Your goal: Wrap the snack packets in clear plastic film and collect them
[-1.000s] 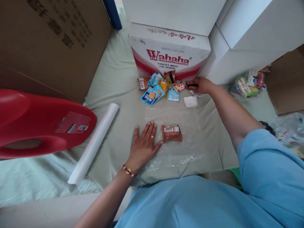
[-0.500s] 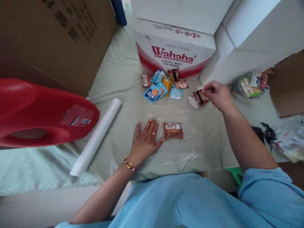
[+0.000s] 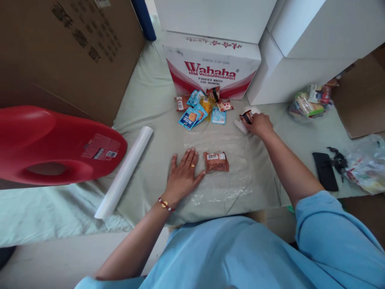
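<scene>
My left hand (image 3: 183, 172) lies flat, fingers spread, on the left edge of a clear plastic sheet (image 3: 237, 180) spread over the pale green cloth. Its thumb touches a brown snack packet (image 3: 215, 161) lying on the sheet. My right hand (image 3: 259, 123) is reached out past the sheet's far right corner, fingers closed on a small dark brown packet (image 3: 246, 117), held low over a white wrapped piece (image 3: 240, 126). A heap of small blue, orange and brown snack packets (image 3: 201, 108) lies just beyond the sheet.
A Wahaha water carton (image 3: 210, 66) and white boxes (image 3: 300, 52) stand behind the heap. A white roll (image 3: 124, 172), a red jug (image 3: 57, 146) and a brown carton (image 3: 69, 52) are at the left. A black phone (image 3: 325, 170) and bags of snacks (image 3: 313, 100) lie at the right.
My right hand took the dark brown packet from beside the carton, lifted it, and has now lowered it onto the white piece near the sheet's corner. My left hand stayed flat.
</scene>
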`<state>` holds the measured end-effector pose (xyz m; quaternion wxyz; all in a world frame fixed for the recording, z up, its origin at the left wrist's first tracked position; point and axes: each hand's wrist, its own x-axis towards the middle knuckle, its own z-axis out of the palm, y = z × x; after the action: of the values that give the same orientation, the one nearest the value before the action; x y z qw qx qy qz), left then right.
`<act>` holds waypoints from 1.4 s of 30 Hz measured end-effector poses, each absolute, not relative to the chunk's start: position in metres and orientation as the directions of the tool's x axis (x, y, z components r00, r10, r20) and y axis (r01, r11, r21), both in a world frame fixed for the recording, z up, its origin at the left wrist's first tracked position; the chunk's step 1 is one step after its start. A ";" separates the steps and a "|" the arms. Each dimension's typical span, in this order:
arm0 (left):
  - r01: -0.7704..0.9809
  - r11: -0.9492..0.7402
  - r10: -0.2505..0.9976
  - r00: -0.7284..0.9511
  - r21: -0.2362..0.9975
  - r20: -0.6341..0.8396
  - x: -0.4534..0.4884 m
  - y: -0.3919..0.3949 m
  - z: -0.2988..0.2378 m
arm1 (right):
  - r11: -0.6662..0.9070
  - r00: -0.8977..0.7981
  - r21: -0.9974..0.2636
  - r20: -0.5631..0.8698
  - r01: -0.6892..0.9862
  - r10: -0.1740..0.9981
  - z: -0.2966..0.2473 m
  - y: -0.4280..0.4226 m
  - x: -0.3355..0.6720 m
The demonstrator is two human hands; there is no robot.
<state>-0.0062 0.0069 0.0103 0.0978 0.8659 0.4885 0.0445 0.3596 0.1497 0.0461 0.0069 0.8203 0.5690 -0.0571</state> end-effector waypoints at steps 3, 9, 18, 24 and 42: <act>0.838 -0.502 0.856 0.517 0.214 -0.018 -0.007 0.007 0.009 | -0.364 0.358 -0.079 -0.071 0.928 0.931 0.041 0.144 0.370; 0.830 -0.509 0.852 0.524 0.229 -0.007 -0.007 0.007 0.009 | -0.307 0.309 -0.080 0.020 0.948 0.951 0.035 0.128 0.380; 0.832 -0.505 0.854 0.520 0.231 -0.007 -0.006 0.006 0.008 | -0.270 0.350 -0.302 0.255 0.914 0.901 0.056 0.119 0.400; 0.828 -0.504 0.853 0.522 0.244 -0.008 -0.007 0.007 0.008 | 0.336 -0.272 -0.505 0.199 0.795 0.941 0.088 0.046 0.327; 0.825 -0.501 0.854 0.520 0.259 -0.003 -0.006 0.005 0.010 | 0.515 -0.531 -0.300 0.032 0.803 0.847 0.040 0.008 0.249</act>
<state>-0.0061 0.0051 0.0099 0.1149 0.8642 0.4859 0.0627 0.2494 0.0082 0.0399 -0.0874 0.4762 0.8660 -0.1250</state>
